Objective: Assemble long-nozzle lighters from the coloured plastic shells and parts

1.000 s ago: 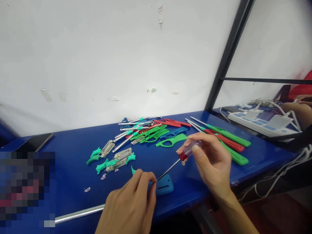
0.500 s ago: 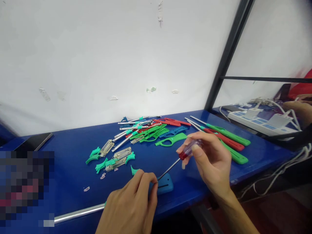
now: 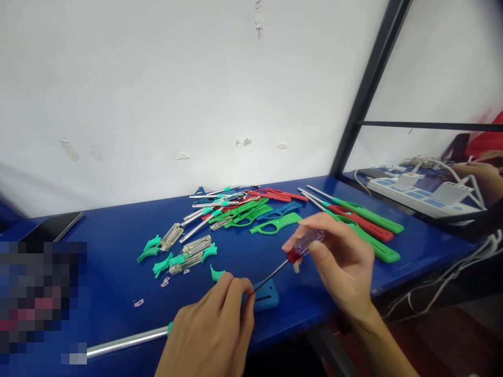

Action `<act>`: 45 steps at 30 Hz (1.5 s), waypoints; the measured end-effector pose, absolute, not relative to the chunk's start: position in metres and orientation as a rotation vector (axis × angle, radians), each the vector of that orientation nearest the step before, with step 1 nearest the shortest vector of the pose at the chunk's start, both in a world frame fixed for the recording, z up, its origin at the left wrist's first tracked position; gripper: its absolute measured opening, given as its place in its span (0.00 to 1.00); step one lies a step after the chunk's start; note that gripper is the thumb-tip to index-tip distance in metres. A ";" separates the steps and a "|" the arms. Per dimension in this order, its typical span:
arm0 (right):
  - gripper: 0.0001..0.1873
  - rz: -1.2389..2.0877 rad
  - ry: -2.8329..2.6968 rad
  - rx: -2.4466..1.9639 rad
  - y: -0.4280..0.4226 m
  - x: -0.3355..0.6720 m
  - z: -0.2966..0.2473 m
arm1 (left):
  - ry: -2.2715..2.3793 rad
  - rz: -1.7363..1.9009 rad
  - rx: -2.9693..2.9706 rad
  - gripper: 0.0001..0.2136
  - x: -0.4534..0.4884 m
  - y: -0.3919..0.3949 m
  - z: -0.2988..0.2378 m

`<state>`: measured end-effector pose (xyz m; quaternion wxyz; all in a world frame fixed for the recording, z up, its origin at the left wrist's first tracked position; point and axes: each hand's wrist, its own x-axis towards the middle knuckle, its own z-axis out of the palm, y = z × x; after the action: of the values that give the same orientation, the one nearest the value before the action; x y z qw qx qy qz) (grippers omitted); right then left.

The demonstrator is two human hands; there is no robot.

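My right hand (image 3: 340, 262) grips a small screwdriver (image 3: 293, 255) with a clear and red handle; its metal shaft slants down to the left. The tip meets a blue plastic handle piece (image 3: 265, 300) lying at the table's near edge. My left hand (image 3: 214, 330) pinches that piece at its left end, fingertips right at the screwdriver tip. A long metal rod (image 3: 126, 342) with a teal collar runs left from under my left hand.
A heap of green, red and blue plastic handles with metal rods (image 3: 239, 209) lies mid-table; three assembled tools (image 3: 361, 222) lie to the right. Teal clips with clear parts (image 3: 176, 254) lie on the left. A phone (image 3: 55, 226) is far left, a power strip (image 3: 416, 196) far right beside another person's arm (image 3: 481, 175).
Almost nothing has moved. The screwdriver handle has shifted slightly in my right fingers while the tip stays on the blue piece; the left hand keeps its pinch.
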<state>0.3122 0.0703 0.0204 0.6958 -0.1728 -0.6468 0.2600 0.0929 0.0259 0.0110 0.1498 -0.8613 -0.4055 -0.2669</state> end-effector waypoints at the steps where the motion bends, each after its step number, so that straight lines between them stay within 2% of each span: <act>1: 0.13 0.573 -1.450 -0.371 0.070 0.312 0.021 | -1.161 -0.766 -2.472 0.09 0.094 0.026 0.010; 13: 0.15 0.400 -1.536 -0.382 0.057 0.302 0.045 | -1.154 -0.896 -2.631 0.07 0.125 0.040 0.019; 28: 0.19 0.479 -1.647 -0.479 0.068 0.301 0.032 | -1.292 -0.866 -2.723 0.06 0.119 0.042 0.000; 33: 0.17 0.517 -1.619 -0.498 0.064 0.302 0.032 | -1.275 -0.817 -2.709 0.06 0.115 0.035 0.004; 39: 0.17 0.649 -1.564 -0.426 0.063 0.296 0.032 | -1.191 -0.745 -2.652 0.14 0.102 0.031 -0.005; 45: 0.12 0.609 -1.626 -0.487 0.068 0.293 0.033 | -1.175 -0.733 -2.637 0.14 0.099 0.032 -0.010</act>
<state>0.2928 0.0682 0.0328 0.6204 -0.2120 -0.7071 0.2651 0.0988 0.0323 -0.0104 0.0817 -0.8824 -0.3931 -0.2453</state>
